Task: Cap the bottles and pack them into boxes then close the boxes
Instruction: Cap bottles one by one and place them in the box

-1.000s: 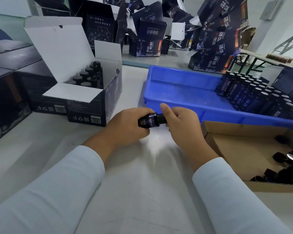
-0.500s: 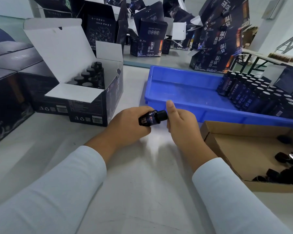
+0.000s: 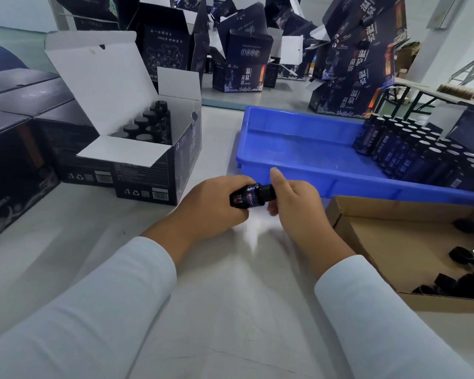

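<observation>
Bottle (image 3: 244, 198) tilted up, cylindrical, glossy, ribbed cap (image 3: 267, 192)

There is one view only, from a wide-angle camera on the person's head, looking forward and down along both sleeved forearms at the table (image 3: 230, 324). It sits close above the left hand (image 3: 211, 206) and right hand (image 3: 296, 206), which meet at mid-frame. Straight edges bow toward the frame's borders.

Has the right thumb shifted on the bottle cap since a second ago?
Yes. The right hand has its thumb lifted above the bottle cap, toward the blue tray; earlier it lay along the cap.
</observation>
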